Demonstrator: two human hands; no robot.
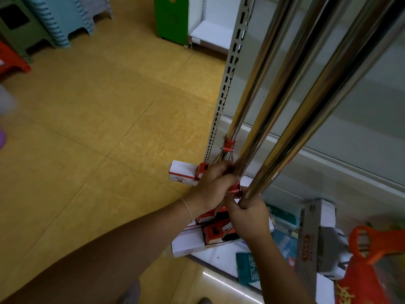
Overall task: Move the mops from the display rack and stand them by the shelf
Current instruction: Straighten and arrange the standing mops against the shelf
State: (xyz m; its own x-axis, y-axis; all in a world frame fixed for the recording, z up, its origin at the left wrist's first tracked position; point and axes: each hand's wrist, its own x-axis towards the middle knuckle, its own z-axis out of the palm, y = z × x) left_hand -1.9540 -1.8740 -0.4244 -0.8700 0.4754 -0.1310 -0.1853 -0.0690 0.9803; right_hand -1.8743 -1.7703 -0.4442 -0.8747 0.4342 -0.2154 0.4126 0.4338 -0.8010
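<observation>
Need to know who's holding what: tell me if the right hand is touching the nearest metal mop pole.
Touching. The head view shows the right hand with its fingers curled round the lower end of the nearest mop pole.

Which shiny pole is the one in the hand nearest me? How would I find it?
Look at the white shelf unit on the right, where three shiny metal mop poles lean side by side. The one you want is the rightmost pole, nearest the camera. Only this pole has the right hand wrapped round its bottom end; the left hand grips the middle pole.
</observation>
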